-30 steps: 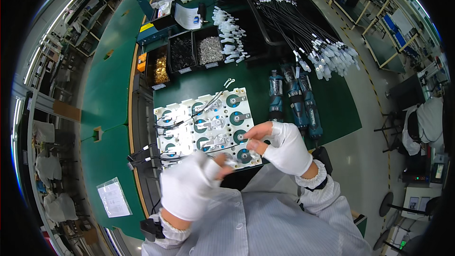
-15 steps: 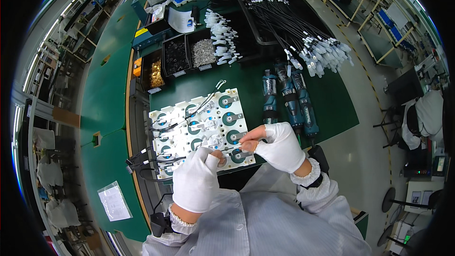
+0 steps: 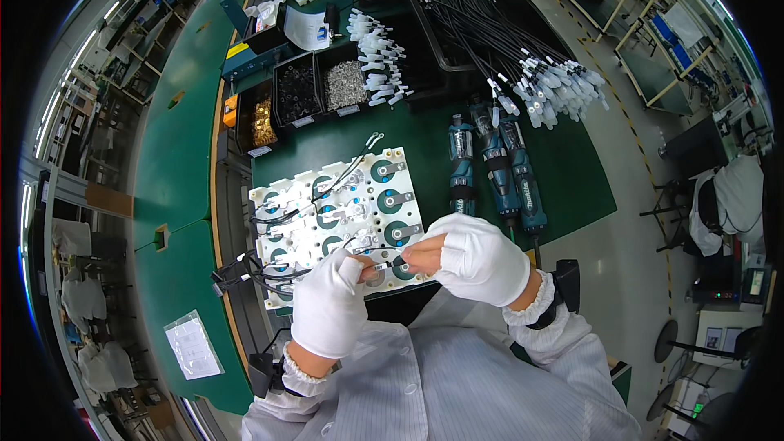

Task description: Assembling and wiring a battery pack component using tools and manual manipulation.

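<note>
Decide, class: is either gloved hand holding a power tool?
No, the three power tools lie on the green table beyond the right hand.

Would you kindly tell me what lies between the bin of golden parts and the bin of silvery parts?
A black bin holding small black parts lies between them, as the head view shows.

Right of the white rectangular plastic cell tray (image 3: 372,211), pale lettering stands on the rightmost teal-and-black cylindrical power screwdriver (image 3: 523,175). Beyond the tray, 3 black plastic bins (image 3: 319,86) carry small white labels (image 3: 303,121), too small to read. Left of it, print on a white paper sheet (image 3: 193,347) is illegible.
</note>
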A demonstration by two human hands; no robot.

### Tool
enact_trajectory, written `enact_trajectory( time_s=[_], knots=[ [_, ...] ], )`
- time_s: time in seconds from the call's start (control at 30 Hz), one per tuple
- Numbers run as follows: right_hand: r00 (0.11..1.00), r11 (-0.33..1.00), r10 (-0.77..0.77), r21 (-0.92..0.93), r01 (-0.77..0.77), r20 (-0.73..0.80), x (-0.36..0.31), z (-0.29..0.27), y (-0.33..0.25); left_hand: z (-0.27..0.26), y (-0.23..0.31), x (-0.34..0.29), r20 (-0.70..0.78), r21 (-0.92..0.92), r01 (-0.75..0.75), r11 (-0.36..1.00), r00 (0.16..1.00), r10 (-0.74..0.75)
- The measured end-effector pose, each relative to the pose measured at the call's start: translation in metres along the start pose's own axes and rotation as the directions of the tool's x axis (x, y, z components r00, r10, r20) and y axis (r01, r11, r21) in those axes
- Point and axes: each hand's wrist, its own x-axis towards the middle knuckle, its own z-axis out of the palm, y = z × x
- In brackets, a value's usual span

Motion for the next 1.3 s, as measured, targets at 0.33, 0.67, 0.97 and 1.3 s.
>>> enact_trajectory(
  time_s=[0.33, 0.67, 0.97, 1.3],
  knots=[
    [0.979, 0.997, 0.048, -0.065, -0.035, 0.199, -0.004, -0.016, 0.001, -0.011, 0.009, 0.014, 0.295, 0.068, -0.144, 0.987, 0.948, 0.118],
    [0.951, 0.974, 0.008, -0.218, 0.063, 0.308, 0.012, -0.016, -0.014, -0.007, 0.005, 0.011, 0.273, 0.114, -0.181, 0.977, 0.951, 0.145],
    [0.932, 0.913, -0.043, -0.365, 0.183, 0.359, 0.018, -0.014, -0.016, 0.0, 0.007, 0.009, 0.194, 0.091, -0.111, 0.99, 0.977, 0.091],
    [0.87, 0.962, 0.035, -0.253, 0.105, 0.492, 0.024, -0.022, -0.012, -0.048, -0.016, -0.015, 0.054, 0.167, -0.124, 0.978, 0.992, 0.117]
  ],
)
